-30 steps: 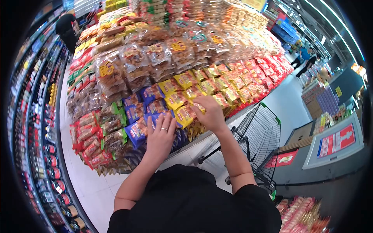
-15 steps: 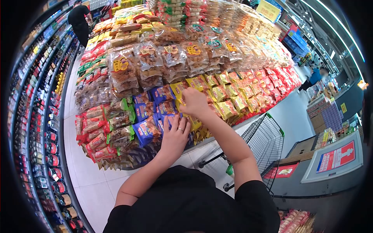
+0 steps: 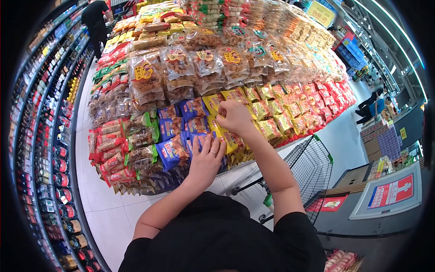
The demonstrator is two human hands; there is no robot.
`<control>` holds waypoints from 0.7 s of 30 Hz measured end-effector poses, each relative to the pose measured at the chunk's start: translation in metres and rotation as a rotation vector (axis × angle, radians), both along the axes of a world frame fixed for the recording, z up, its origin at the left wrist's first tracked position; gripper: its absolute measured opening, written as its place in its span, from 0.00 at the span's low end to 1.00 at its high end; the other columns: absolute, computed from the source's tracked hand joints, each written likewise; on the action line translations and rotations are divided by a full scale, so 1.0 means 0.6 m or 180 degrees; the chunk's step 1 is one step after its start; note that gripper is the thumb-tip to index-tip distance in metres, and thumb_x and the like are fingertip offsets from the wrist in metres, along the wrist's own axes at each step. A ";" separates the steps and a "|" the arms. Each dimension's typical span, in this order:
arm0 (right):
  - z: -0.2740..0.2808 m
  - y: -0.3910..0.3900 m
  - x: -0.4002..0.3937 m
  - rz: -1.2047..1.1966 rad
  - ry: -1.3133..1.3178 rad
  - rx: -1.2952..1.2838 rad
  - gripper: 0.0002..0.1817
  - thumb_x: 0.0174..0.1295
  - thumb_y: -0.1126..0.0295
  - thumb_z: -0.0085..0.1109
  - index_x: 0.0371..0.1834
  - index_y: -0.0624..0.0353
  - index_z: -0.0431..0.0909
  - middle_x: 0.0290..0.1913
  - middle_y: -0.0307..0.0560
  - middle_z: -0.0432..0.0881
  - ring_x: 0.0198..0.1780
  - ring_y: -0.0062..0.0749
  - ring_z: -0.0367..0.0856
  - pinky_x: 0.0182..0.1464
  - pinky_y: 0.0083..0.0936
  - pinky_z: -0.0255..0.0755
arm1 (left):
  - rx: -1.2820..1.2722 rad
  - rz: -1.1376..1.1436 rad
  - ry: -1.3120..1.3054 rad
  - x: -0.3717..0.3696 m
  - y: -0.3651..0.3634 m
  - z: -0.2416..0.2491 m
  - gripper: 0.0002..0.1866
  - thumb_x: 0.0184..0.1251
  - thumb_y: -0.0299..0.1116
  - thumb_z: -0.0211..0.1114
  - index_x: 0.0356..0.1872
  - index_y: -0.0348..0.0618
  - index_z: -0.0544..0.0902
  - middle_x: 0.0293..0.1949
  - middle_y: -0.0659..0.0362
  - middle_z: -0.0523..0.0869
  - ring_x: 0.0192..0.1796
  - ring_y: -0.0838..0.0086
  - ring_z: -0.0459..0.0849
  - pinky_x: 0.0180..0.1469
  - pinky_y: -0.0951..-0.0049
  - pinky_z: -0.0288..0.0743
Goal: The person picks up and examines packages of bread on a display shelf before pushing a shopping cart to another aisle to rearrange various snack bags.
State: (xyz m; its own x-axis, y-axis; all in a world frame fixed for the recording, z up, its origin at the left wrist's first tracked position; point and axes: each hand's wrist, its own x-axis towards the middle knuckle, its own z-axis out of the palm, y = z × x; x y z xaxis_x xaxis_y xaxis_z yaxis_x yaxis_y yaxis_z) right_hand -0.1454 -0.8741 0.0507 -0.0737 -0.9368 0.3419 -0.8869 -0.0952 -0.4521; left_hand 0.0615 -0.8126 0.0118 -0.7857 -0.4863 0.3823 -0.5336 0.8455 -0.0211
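My left hand (image 3: 205,161), with a ring on one finger, lies with its fingers spread on a blue snack bag (image 3: 199,140) at the front of the display. My right hand (image 3: 234,117) is curled over the yellow bags (image 3: 233,141) just right of the blue ones. Its fingertips are partly hidden, and whether they pinch anything I cannot make out. Another blue bag (image 3: 172,152) lies left of my left hand. Large clear bags with yellow labels (image 3: 144,78) rise behind the blue and yellow rows.
A wire shopping cart (image 3: 310,158) stands at the right against the display. Green and red packs (image 3: 111,147) fill the left side. Shelves of bottles (image 3: 61,167) line the far left. One person (image 3: 95,22) stands at the upper left, others (image 3: 374,106) at the right.
My right hand has shifted slightly right and its fingers are more tightly curled. My left hand stays on the blue bag. The person at the upper left shows more fully.
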 end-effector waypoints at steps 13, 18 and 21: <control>0.062 0.131 0.003 0.0878 0.0441 -0.0402 0.11 0.57 0.67 0.70 0.41 0.59 0.86 0.43 0.48 0.83 0.48 0.46 0.81 0.52 0.38 0.74 | 0.0367 -0.0011 0.0245 0.012 -0.003 0.011 0.39 0.58 0.40 0.72 0.72 0.44 0.69 0.73 0.52 0.69 0.77 0.59 0.63 0.78 0.37 0.44; 0.023 0.191 0.009 0.0836 0.0476 0.0027 0.15 0.49 0.76 0.66 0.43 0.59 0.84 0.42 0.47 0.82 0.49 0.46 0.80 0.53 0.39 0.72 | 0.0290 0.0106 0.0248 0.020 -0.013 0.007 0.39 0.58 0.39 0.72 0.71 0.39 0.70 0.73 0.51 0.71 0.76 0.60 0.66 0.79 0.43 0.47; 0.007 0.201 0.011 0.0712 0.0422 -0.0452 0.12 0.52 0.81 0.61 0.41 0.61 0.83 0.42 0.46 0.82 0.48 0.45 0.80 0.53 0.39 0.73 | 0.0248 0.0054 0.0285 0.018 -0.013 0.006 0.38 0.58 0.38 0.73 0.70 0.38 0.71 0.71 0.51 0.73 0.75 0.60 0.68 0.79 0.43 0.47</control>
